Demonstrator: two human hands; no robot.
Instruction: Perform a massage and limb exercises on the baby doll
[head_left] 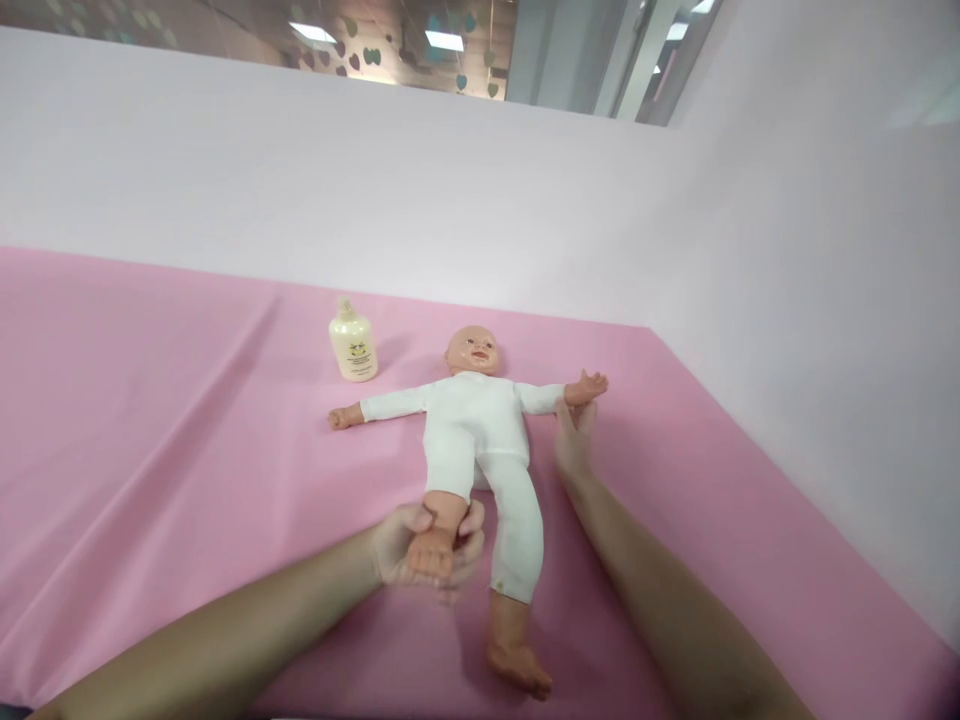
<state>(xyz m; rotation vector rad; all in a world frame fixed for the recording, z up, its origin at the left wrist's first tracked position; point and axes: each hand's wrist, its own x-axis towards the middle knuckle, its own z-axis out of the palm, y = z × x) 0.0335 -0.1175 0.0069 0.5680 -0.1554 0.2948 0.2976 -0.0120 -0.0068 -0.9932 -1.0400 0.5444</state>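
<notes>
A baby doll [476, 420] with a white cloth body lies on its back, head at the far side and feet toward me. My left hand [397, 548] is wrapped round the doll's lower leg and foot [436, 540] on the left, which is lifted off the surface. At the right, my right hand [574, 440] grips the doll's forearm near its wrist, just below the spread doll hand [586, 387]. The doll's other arm [394, 403] stretches out to the left. Its other leg [517, 540] lies straight, with the foot near the front edge.
A cream pump bottle [355, 345] with dark print stands upright, left of the doll's head. Pink cloth [187, 450] with folds at the left covers the table. White walls [337, 180] rise behind and at the right, with a window [405, 50] above.
</notes>
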